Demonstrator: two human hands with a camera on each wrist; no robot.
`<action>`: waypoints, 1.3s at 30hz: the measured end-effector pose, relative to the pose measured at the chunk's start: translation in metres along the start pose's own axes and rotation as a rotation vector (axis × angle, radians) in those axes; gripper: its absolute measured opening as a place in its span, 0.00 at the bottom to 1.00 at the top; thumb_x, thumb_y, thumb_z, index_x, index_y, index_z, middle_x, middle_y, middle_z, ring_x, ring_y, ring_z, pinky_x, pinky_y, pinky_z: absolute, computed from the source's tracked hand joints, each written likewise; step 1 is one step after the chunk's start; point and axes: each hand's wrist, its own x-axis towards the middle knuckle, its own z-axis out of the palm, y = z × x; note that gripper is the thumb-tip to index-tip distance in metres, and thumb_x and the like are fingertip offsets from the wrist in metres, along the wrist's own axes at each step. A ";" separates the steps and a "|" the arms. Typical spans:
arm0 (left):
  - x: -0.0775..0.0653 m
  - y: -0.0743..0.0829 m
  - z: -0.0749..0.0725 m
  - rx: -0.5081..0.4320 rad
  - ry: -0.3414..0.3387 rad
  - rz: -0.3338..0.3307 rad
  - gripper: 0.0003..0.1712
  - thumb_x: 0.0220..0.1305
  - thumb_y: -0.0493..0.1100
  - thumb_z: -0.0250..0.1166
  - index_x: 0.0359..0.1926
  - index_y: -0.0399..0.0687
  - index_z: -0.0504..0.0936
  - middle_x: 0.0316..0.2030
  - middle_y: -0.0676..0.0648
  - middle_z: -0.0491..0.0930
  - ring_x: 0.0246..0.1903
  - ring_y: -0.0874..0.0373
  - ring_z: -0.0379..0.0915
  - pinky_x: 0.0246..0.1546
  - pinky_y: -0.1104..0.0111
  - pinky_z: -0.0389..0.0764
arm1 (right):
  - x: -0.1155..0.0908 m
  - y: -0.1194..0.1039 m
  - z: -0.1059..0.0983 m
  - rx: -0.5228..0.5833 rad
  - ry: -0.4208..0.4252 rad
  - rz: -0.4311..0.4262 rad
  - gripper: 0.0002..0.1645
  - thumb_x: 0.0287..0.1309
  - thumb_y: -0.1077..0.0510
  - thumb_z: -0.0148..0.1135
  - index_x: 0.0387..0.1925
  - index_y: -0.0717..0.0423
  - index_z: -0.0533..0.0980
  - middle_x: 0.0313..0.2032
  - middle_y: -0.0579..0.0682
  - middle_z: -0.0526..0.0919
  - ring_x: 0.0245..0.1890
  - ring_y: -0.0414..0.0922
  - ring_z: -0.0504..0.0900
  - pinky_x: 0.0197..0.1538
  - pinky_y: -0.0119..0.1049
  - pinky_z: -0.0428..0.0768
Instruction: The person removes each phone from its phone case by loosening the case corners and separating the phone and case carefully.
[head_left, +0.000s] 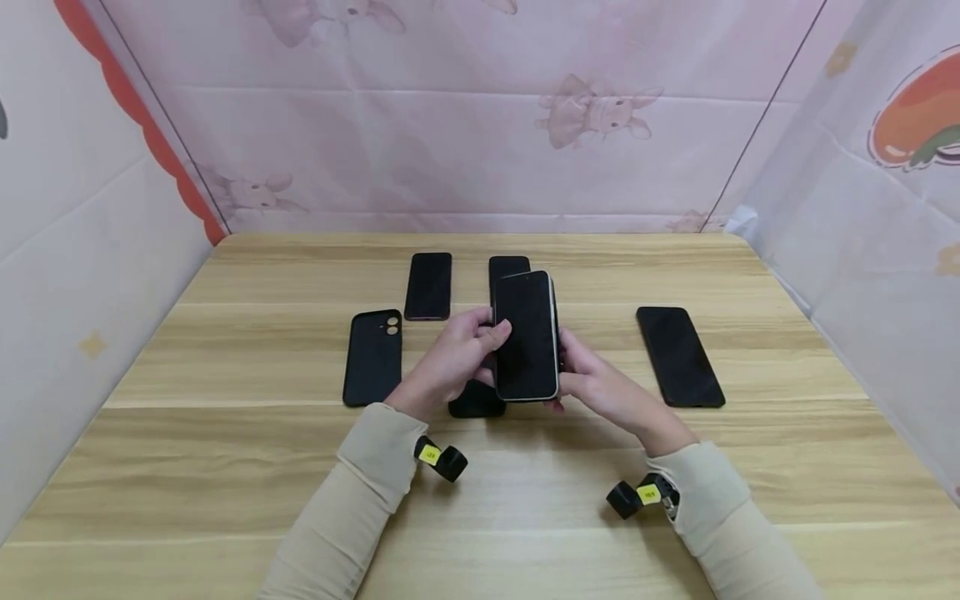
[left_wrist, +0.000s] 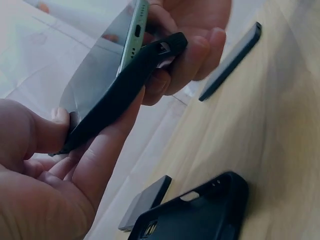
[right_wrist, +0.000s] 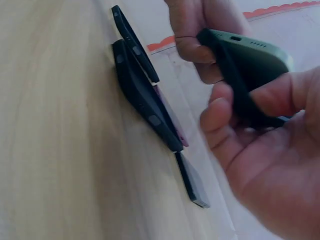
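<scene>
Both hands hold a phone with a pale green frame, raised above the table with its dark screen up. A black phone case is partly around it. My left hand grips phone and case together at the left side, thumb on the screen edge and fingers behind. On the right side, my right hand pinches the case between thumb and fingers. There the case bends away from the phone's lower corner, and the green frame shows beside it. The phone's back is mostly hidden.
An empty black case with two camera holes lies at the left. Behind are two dark phone-shaped things, one partly covered by the held phone. Another black thing lies under the hands. A black phone lies at the right.
</scene>
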 end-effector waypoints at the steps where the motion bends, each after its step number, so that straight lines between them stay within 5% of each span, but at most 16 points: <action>1: 0.000 -0.001 0.001 0.011 0.010 -0.001 0.15 0.76 0.43 0.54 0.54 0.37 0.72 0.39 0.38 0.85 0.31 0.53 0.85 0.26 0.58 0.87 | 0.000 0.000 0.000 -0.006 -0.001 0.017 0.30 0.63 0.71 0.48 0.66 0.60 0.56 0.37 0.59 0.74 0.25 0.50 0.76 0.30 0.42 0.80; 7: 0.003 -0.003 0.004 0.085 0.071 -0.014 0.18 0.74 0.46 0.58 0.56 0.39 0.73 0.39 0.39 0.85 0.28 0.56 0.85 0.23 0.62 0.86 | -0.002 -0.004 -0.003 0.010 -0.002 0.107 0.40 0.61 0.71 0.50 0.72 0.55 0.50 0.49 0.62 0.74 0.30 0.51 0.78 0.33 0.42 0.81; 16: 0.003 -0.005 0.007 0.129 0.118 -0.045 0.21 0.71 0.49 0.61 0.57 0.41 0.74 0.45 0.39 0.84 0.30 0.56 0.84 0.24 0.62 0.86 | -0.002 -0.005 -0.006 -0.012 -0.007 0.098 0.39 0.68 0.68 0.51 0.74 0.57 0.47 0.61 0.65 0.73 0.33 0.56 0.80 0.35 0.42 0.84; 21: 0.005 -0.005 0.009 0.176 0.148 -0.053 0.19 0.70 0.51 0.63 0.53 0.43 0.76 0.40 0.42 0.85 0.29 0.56 0.84 0.22 0.63 0.85 | -0.003 -0.007 -0.007 -0.057 0.039 0.087 0.41 0.66 0.69 0.55 0.73 0.58 0.48 0.54 0.64 0.73 0.36 0.61 0.80 0.35 0.47 0.84; 28: 0.005 -0.008 0.011 0.238 0.209 -0.066 0.20 0.68 0.52 0.64 0.49 0.42 0.77 0.37 0.43 0.86 0.26 0.57 0.83 0.17 0.66 0.82 | -0.003 -0.012 -0.004 -0.324 0.173 0.069 0.47 0.60 0.68 0.61 0.74 0.62 0.47 0.47 0.59 0.72 0.40 0.47 0.76 0.43 0.31 0.79; 32: 0.005 -0.010 0.010 0.244 0.227 -0.069 0.20 0.67 0.53 0.65 0.47 0.42 0.76 0.35 0.43 0.86 0.23 0.57 0.82 0.16 0.66 0.81 | -0.003 -0.018 0.000 -0.417 0.207 0.058 0.34 0.57 0.70 0.59 0.64 0.65 0.59 0.44 0.58 0.70 0.38 0.47 0.72 0.39 0.30 0.76; 35: 0.005 -0.011 0.010 0.244 0.244 -0.060 0.20 0.67 0.53 0.66 0.46 0.42 0.76 0.34 0.43 0.86 0.21 0.58 0.80 0.15 0.67 0.79 | -0.004 -0.024 0.001 -0.323 0.194 0.070 0.24 0.58 0.73 0.52 0.57 0.67 0.64 0.43 0.59 0.71 0.36 0.46 0.73 0.36 0.31 0.76; 39: 0.004 -0.010 0.013 0.251 0.266 -0.050 0.21 0.66 0.53 0.66 0.48 0.42 0.75 0.35 0.43 0.87 0.21 0.59 0.80 0.16 0.66 0.80 | -0.005 -0.029 0.001 -0.085 0.185 0.134 0.22 0.66 0.70 0.45 0.60 0.70 0.62 0.47 0.62 0.74 0.36 0.45 0.79 0.39 0.38 0.83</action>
